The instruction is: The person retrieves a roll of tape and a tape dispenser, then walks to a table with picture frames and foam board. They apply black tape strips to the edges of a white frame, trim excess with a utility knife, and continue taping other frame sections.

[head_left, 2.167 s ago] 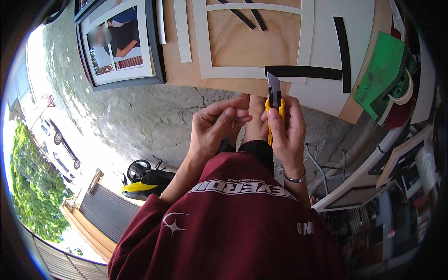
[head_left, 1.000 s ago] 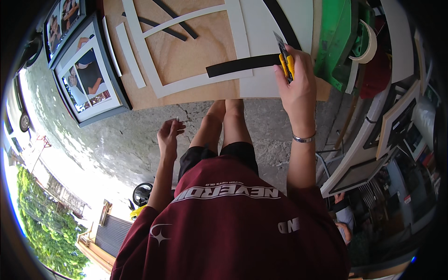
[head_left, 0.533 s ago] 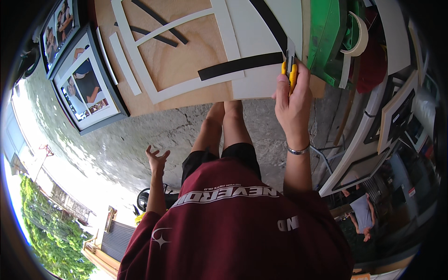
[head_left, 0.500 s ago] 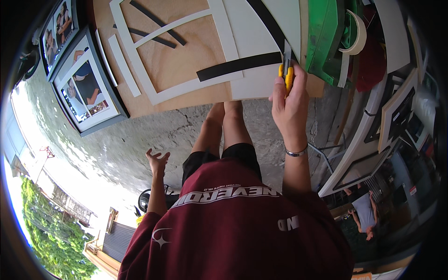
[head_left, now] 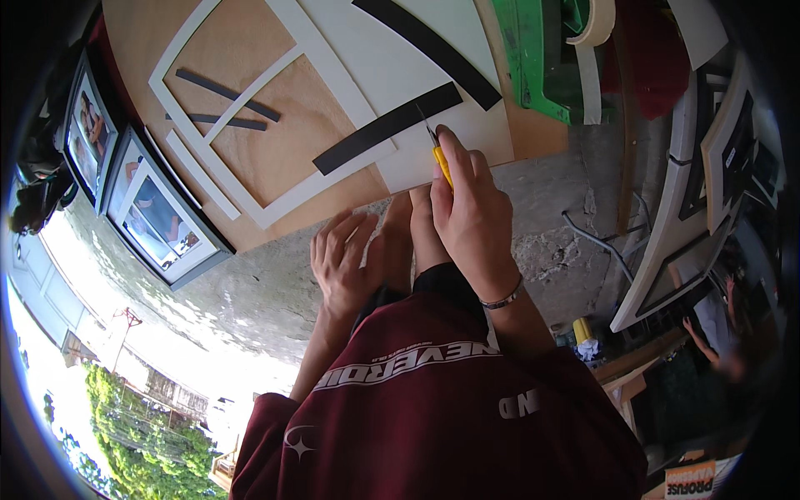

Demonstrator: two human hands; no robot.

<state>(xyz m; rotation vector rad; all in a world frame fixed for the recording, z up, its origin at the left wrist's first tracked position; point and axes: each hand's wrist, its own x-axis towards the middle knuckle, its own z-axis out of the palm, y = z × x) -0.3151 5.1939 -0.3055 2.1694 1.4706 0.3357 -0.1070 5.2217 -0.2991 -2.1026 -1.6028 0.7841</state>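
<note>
My right hand (head_left: 473, 208) grips a yellow utility knife (head_left: 442, 162), its thin blade pointing up at a short black strip (head_left: 387, 127). That strip lies slantwise across a white mat frame (head_left: 333, 96) and a white board (head_left: 417, 50). Farther up, a longer black strip (head_left: 429, 52) rests on the same board. My left hand (head_left: 342, 258) hovers above my knees, just off the table's near edge, fingers spread and holding nothing. Two thin dark strips (head_left: 229, 94) lie near the mat frame's left side, and a narrow white strip (head_left: 200, 175) sits outside it.
Framed photos (head_left: 162, 221) lean at the left end of the wooden table (head_left: 542, 137). A green tape dispenser (head_left: 533, 71) with a roll of tape (head_left: 593, 23) occupies the right end. More frames (head_left: 667, 242) stand at the right, and another person (head_left: 712, 325) is behind them.
My right hand has drawn the knife left and down, off the longer black strip. From the lower left, my left hand has come in toward the table. The whole view has turned somewhat.
</note>
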